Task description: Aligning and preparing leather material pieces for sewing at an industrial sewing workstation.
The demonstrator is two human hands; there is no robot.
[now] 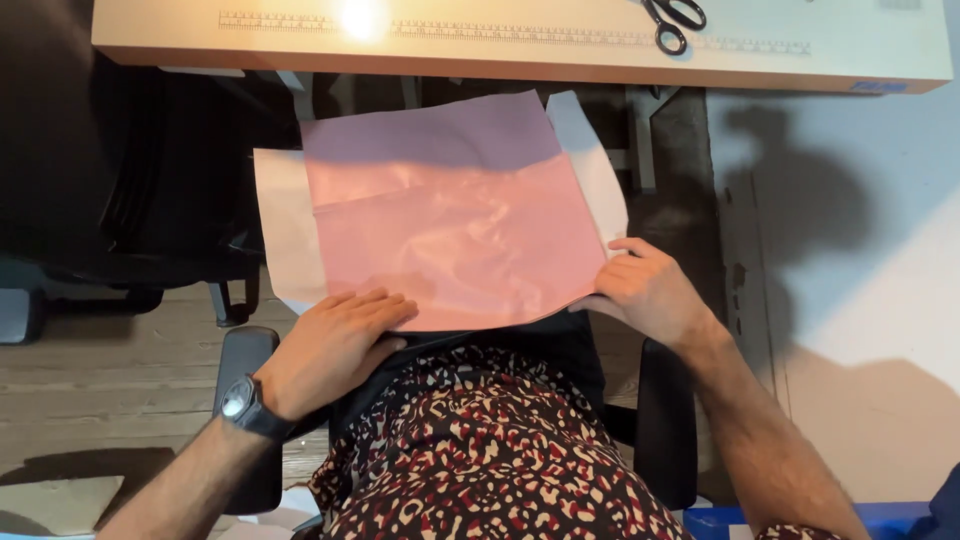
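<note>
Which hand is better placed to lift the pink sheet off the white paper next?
Probably the right hand: it already pinches the right edge of the pink sheet and white paper. The left hand lies flat on top, pressing the pink sheet down.

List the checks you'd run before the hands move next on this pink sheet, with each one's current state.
1. Left hand flat on the pink sheet near its lower edge: ok.
2. Right hand pinching the sheet's right edge: ok.
3. Pink sheet lying smooth: not ok, creased across the middle.
4. White sheet underneath aligned with the pink: not ok, it sticks out at both sides.
5. Scissors within reach on the table: cannot tell.
</note>
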